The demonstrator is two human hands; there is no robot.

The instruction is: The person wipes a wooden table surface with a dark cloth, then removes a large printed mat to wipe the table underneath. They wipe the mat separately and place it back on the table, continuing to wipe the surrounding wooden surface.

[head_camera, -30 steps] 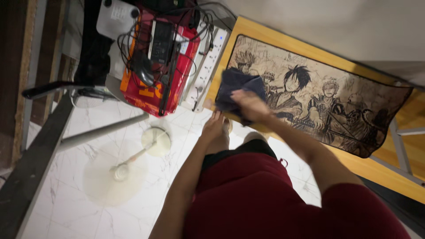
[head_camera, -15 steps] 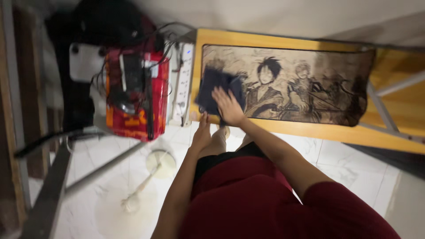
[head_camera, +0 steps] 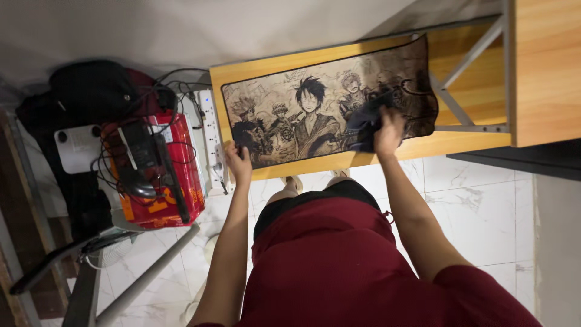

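Clenched left grip [head_camera: 237,158] on the near left corner of the illustrated desk mat [head_camera: 315,112], fingers curled over the mat's edge where it meets the front of the wooden bench [head_camera: 472,142].

Far left, against the wall: black bag [head_camera: 91,91], with a white flat device [head_camera: 75,148] below it. Just right of these, red box [head_camera: 157,175] topped with a black power adapter [head_camera: 142,160] and tangled black cables. White power strip [head_camera: 212,139] standing between the red box and the bench's left end. Lower left, grey metal stand legs [head_camera: 139,281] slanting across white marbled floor tiles [head_camera: 484,206].

Centre: brown-toned mat with drawn cartoon figures, spread flat over most of the benchtop, bare wood showing as a narrow strip along its left, far and near sides. Below it, dark red shirt and black shorts, bare feet just visible under the bench edge.

Right of centre: right grip [head_camera: 387,130] closed on a dark blue cloth [head_camera: 363,124], pressed onto the mat's right-hand part, cloth bunched under and left of the fingers. Beyond the mat's right end, grey metal frame bars [head_camera: 466,115] crossing the wood. Far right, pale wooden panel [head_camera: 544,66] standing over the bench's end, dark shadowed strip beneath.
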